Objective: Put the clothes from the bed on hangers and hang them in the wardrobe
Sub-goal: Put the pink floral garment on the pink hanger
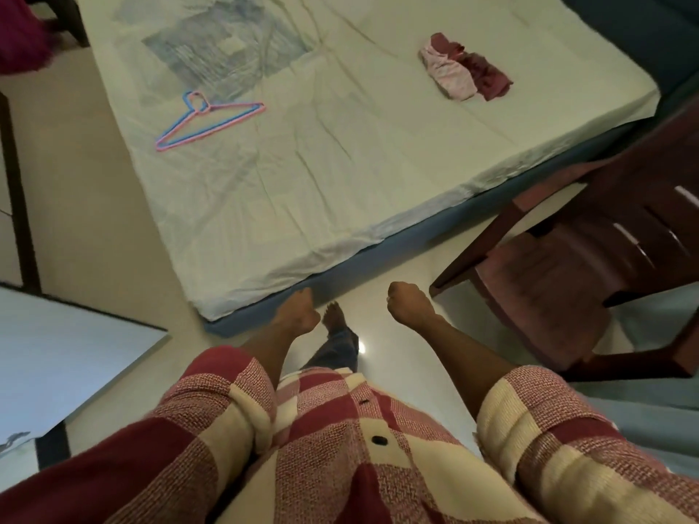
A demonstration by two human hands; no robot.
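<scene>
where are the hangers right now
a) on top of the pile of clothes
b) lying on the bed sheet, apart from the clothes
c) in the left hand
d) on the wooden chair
b: the pink and blue hangers lie flat on the bed sheet toward its left side, well apart from the pile of clothes on the far right, and neither the left hand nor the right hand holds anything.

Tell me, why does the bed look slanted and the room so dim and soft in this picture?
Head view: the wide-angle lens tilts and bends the bed and chair; lighting is dim and yellowish; a small glare spot sits on the floor; edges look soft, as on the hangers and clothes; both fists, left hand and right hand, are slightly blurred.
</scene>
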